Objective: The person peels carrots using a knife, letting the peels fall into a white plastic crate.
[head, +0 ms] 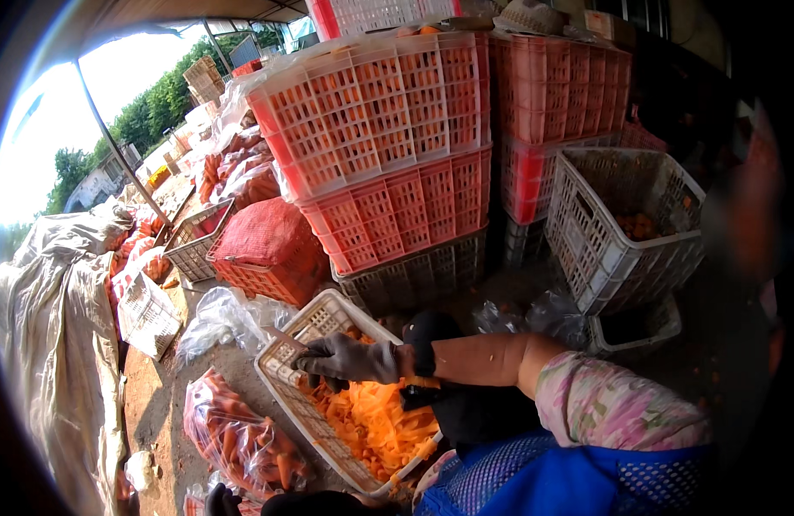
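My right hand (348,358), in a dark grey glove, grips a flat-bladed tool (285,338) that looks like a knife. It hovers over a dirty white slatted plastic crate (294,418) between my knees. Long orange carrot peelings (387,416) lie in a heap in that crate, and a few carrots show partly behind my hand. At the bottom edge, my left hand (223,500) shows only as dark gloved fingers; the rest is cut off, so its grip is hidden. Just above it, a clear plastic bag of carrots (242,442) rests on the ground.
Stacked red and white crates (390,109) of carrots stand beyond my right arm. A grey-white crate (584,238) sits on another at right. Left are a red mesh sack (268,232) on a red crate, crumpled plastic film (226,322) and a large tarp (61,322).
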Motion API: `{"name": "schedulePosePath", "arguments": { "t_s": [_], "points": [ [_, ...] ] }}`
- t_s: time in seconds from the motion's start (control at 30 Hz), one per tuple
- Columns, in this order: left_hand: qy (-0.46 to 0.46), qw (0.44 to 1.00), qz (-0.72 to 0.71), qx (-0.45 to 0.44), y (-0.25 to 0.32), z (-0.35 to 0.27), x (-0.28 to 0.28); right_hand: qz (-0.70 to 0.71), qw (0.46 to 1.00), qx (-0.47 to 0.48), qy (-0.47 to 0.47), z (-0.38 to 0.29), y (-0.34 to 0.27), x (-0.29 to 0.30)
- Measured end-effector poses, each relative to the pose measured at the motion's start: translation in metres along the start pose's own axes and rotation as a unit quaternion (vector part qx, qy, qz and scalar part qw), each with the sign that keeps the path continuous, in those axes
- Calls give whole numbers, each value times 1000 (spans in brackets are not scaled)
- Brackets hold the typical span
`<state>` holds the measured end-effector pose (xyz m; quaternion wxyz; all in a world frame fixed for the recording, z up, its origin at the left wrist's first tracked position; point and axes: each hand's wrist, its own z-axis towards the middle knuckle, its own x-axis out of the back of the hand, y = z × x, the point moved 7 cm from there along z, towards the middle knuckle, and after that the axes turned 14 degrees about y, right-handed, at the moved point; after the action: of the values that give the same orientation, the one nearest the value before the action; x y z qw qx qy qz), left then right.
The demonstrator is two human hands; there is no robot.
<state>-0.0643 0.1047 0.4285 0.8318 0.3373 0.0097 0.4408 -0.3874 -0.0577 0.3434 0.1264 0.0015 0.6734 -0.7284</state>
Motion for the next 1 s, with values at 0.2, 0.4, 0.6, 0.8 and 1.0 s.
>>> {"name": "schedulePosePath", "arguments": {
  "t_s": [0.2,0.4,0.6,0.8,1.0],
  "points": [
    [-106,994,-10,37,-5,-35,-42,-1,978,22,207,37,-17,168],
    [-251,963,-76,54,14,-76,-94,18,892,160,423,59,-132,377],
    [-314,944,-87,48,34,-86,-118,-25,826,259,501,97,-183,446],
    [-302,949,-87,37,39,-80,-126,-143,772,299,542,127,-192,461],
    [-298,953,-49,6,37,-78,-123,-251,721,237,601,143,-182,439]
  ]
}}
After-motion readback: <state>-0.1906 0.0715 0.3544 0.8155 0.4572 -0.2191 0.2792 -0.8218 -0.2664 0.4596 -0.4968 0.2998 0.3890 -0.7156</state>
